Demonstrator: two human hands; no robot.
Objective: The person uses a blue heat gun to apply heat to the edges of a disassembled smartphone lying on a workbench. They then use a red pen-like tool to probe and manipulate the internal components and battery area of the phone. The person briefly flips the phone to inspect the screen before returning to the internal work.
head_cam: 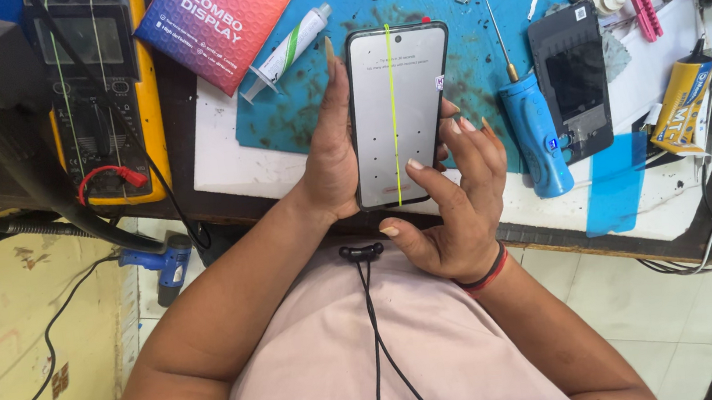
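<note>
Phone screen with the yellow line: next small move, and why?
Probably slide the right hand index fingertip, now resting low on the lit screen, up across the dot grid. The left hand grips the phone upright at its left edge, and the vertical yellow line crosses the display, so checking touch response seems apt.

the phone [401,114] hides most left hand [329,154] fingers; the multimeter [102,94] is cut off at the top edge.

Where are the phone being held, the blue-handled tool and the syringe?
phone [382,91], head view, lit screen left of the yellow line.
blue-handled tool [536,137], head view, middle of the handle.
syringe [286,53], head view, middle of the barrel.
</note>
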